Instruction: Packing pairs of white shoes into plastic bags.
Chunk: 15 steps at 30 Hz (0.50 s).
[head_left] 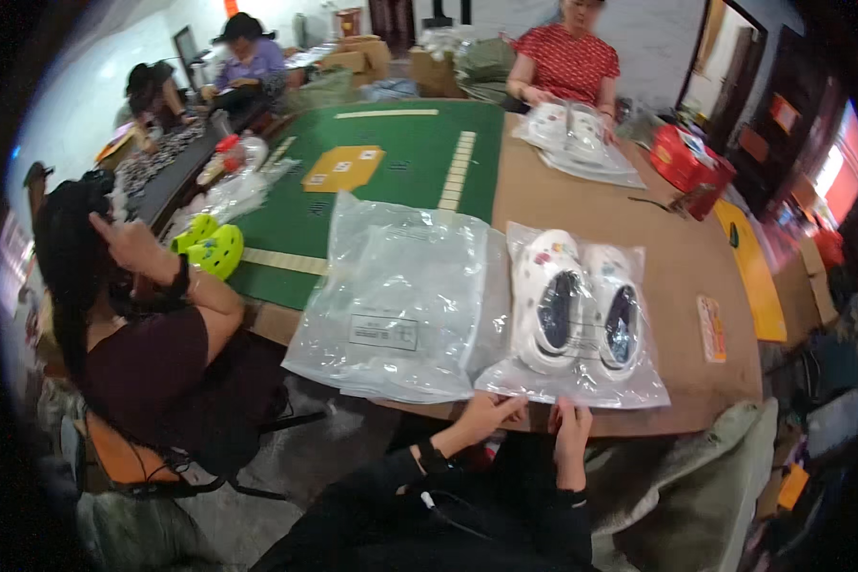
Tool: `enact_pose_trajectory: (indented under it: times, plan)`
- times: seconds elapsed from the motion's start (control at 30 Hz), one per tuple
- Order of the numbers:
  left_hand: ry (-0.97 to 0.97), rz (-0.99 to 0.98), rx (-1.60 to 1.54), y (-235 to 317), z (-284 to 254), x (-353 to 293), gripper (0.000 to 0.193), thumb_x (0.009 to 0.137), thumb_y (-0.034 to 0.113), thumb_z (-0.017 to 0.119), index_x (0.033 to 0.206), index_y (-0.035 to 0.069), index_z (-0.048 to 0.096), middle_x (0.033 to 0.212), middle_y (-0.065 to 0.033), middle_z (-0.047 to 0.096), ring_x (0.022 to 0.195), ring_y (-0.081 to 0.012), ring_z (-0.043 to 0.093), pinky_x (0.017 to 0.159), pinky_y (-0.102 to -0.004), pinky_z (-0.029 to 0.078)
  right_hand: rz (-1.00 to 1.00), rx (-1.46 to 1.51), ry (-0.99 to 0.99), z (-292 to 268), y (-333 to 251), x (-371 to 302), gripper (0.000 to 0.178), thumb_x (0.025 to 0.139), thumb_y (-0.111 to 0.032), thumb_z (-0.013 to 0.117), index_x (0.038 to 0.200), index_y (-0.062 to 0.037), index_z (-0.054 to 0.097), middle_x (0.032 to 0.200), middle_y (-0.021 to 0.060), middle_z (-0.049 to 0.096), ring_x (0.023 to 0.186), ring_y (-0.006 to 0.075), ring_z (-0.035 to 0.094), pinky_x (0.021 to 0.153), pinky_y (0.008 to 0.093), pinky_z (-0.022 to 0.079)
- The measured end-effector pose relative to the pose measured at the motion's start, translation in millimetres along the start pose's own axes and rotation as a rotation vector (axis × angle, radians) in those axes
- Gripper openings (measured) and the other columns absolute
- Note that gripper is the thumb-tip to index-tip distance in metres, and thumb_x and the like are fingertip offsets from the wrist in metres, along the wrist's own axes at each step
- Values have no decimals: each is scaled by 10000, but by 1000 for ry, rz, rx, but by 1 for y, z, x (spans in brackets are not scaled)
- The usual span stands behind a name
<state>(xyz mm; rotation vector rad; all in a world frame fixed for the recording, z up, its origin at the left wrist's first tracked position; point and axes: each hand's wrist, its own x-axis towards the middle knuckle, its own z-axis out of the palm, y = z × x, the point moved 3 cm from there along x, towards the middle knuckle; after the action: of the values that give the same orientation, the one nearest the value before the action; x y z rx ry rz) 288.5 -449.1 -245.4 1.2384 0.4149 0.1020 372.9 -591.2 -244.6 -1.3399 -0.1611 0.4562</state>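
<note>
A pair of white clogs (546, 310) with small colourful charms lies inside a clear plastic bag (653, 386) at the table's near edge. My left hand (486, 419) is at the bag's lower left edge, its fingertips pinched together on the plastic. A short way to the right, my right hand (572, 434) has its fingers bent closed on the same lower edge. Left of this bag lies a stack of flat clear plastic bags (391, 296) with a printed box near the bottom.
Lime-green clogs (210, 248) stand beside a seated person (153, 315) on the left. Across the brown-and-green table (543, 205), a person in red (567, 62) handles bagged white clogs (564, 129). A red bag (691, 172) and an orange-and-white packet (711, 329) lie to the right.
</note>
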Motion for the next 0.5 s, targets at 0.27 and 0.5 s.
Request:
enact_pose_trajectory:
  times: [0.27, 0.5]
  plan:
    - [46, 134, -140, -61, -26, 11, 320, 959, 273, 430, 854, 31, 611, 713, -20, 590, 656, -73, 529, 602, -218, 413, 35, -6, -203, 52, 16, -9, 158, 896, -126, 560, 873, 25, 600, 708, -2, 566, 584, 50, 465, 509, 207, 358]
    - [26, 74, -195, -26, -18, 9, 402, 973, 278, 348, 702, 28, 509, 664, -70, 531, 625, -157, 530, 616, -272, 432, -48, 88, -77, 63, 26, 3, 387, 926, -226, 509, 575, -71, 461, 504, -4, 455, 414, 77, 401, 390, 217, 279]
